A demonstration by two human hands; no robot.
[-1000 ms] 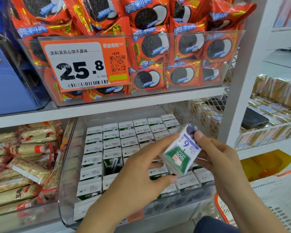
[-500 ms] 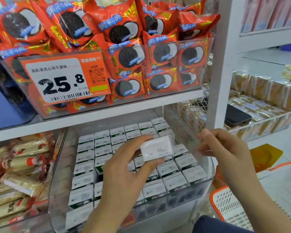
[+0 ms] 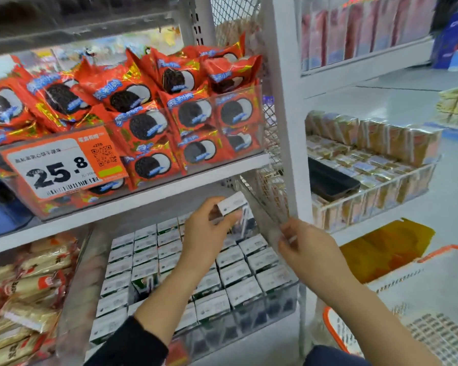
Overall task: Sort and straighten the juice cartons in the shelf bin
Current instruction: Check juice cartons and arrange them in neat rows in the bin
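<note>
A shop aisle is showing here: white metal shelving (image 3: 283,128) is carrying clear bins of packaged goods, an orange price tag (image 3: 61,165) with a barcode and QR code is hanging on the bin of red biscuit packs (image 3: 154,101), and an orange-rimmed shopping basket (image 3: 418,299) is sitting at the lower right.

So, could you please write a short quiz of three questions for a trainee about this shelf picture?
1. True or false: the left hand holds a juice carton above the back of the clear bin.
2. What fills the bin on the shelf above? A) red cookie packs B) bottles C) cans
3. Fill in: the price tag reads ____.

Key: 1 true; 2 A; 3 25.8
</note>
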